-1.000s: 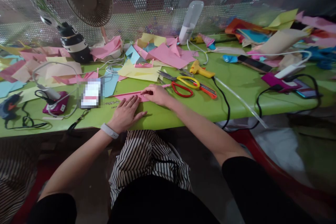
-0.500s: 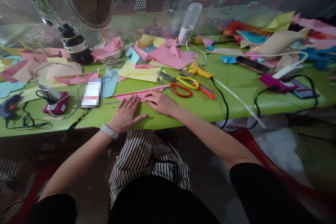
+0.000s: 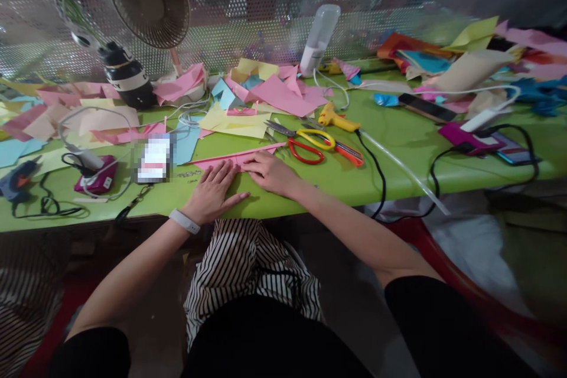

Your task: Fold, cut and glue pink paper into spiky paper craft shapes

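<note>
A long, narrow folded strip of pink paper [image 3: 217,162] lies near the front of the green table. My left hand [image 3: 213,190] rests flat on its left part, fingers stretched out and thumb spread to the side. Close beside it, my right hand [image 3: 271,173] presses bent fingers, held together, onto the middle of the strip; my palm hides part of the paper. Just beyond the strip's right end lie scissors [image 3: 325,139] with one red and one yellow handle. An orange utility knife [image 3: 349,152] and a yellow glue gun [image 3: 339,119] sit next to them.
A phone [image 3: 153,157] and a purple power block [image 3: 98,175] stand left, with a dark glue gun [image 3: 18,180] farther out. Loose coloured paper [image 3: 287,94], a fan [image 3: 150,3] and a dark bottle [image 3: 126,77] line the back. A second purple block [image 3: 472,139] and cords lie right.
My right hand has shifted very slightly on the pink paper. Otherwise both hands and the tools stay where they were.
</note>
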`<move>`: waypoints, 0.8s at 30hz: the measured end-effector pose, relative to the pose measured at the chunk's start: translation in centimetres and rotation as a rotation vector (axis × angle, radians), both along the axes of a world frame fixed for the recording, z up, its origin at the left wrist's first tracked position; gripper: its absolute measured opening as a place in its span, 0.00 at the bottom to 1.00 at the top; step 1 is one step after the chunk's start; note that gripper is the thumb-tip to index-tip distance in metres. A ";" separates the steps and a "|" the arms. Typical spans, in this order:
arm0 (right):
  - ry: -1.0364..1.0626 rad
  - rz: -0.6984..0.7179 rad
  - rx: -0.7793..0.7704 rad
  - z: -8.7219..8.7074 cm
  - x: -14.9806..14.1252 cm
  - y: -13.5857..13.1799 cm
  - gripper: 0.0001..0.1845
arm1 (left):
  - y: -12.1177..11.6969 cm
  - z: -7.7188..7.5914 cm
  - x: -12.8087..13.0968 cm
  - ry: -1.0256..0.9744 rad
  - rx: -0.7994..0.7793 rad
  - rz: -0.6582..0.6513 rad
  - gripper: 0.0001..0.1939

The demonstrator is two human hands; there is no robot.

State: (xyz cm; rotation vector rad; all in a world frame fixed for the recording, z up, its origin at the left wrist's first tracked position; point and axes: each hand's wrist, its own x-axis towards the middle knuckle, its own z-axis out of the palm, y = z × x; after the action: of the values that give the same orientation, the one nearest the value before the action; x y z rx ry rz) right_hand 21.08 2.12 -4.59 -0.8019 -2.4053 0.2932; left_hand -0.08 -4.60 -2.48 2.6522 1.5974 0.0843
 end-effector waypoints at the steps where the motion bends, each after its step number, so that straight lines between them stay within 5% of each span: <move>1: -0.002 0.000 -0.002 0.0 0.0 0.0 0.17 | 0.0 0.0 0.0 -0.004 -0.001 0.001 0.42; 24: -0.015 -0.014 -0.015 0.0 0.0 0.0 0.18 | -0.2 0.1 0.1 0.009 0.029 0.003 0.44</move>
State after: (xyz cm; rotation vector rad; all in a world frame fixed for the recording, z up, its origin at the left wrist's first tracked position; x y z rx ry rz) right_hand 21.07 2.10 -4.62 -0.8296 -2.4131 0.3016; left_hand 0.06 -4.76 -2.43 2.6757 1.6145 0.0963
